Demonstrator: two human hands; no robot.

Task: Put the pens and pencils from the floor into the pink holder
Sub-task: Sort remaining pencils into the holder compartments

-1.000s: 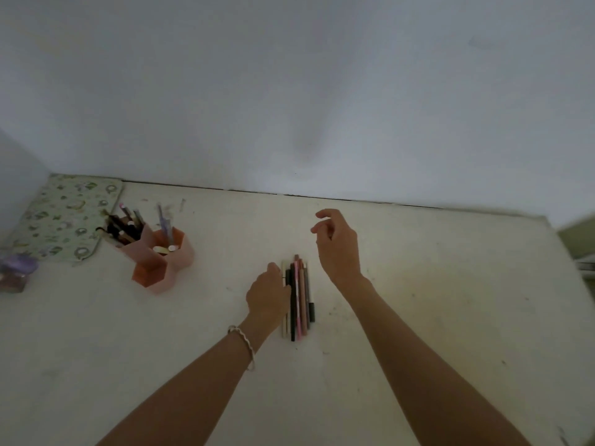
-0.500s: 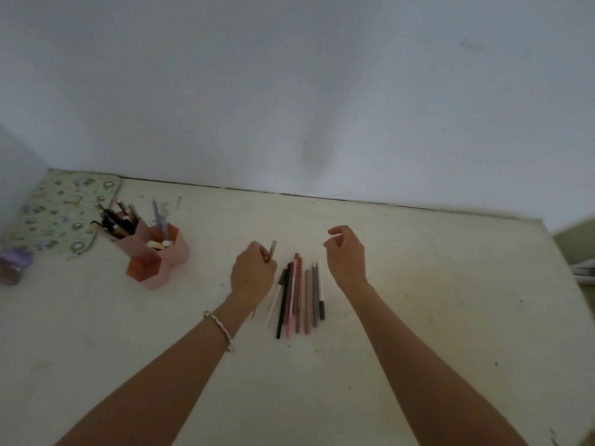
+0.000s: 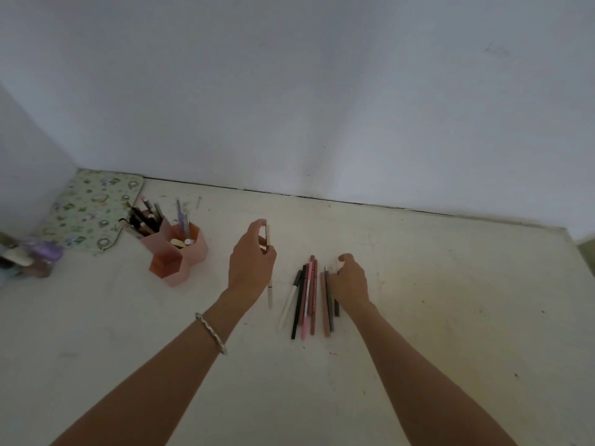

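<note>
The pink holder (image 3: 193, 252), made of hexagonal cups, stands on the floor at the left and holds several pens. A row of several pens and pencils (image 3: 307, 300) lies on the floor in the middle. My left hand (image 3: 249, 262) is lifted between the holder and the row, shut on a cream pen (image 3: 269, 294) that hangs nearly upright. My right hand (image 3: 351, 281) rests at the right side of the row, fingers curled down onto the rightmost pens; whether it grips one I cannot tell.
A flowered pouch (image 3: 93, 210) lies in the left corner behind the holder. Small purple and pale items (image 3: 29, 259) sit at the far left edge. The wall (image 3: 322, 91) runs along the back of the floor.
My left hand has picked a cream pen out of the row and lifted it up and left toward the holder. My right hand came down to the right side of the row.
</note>
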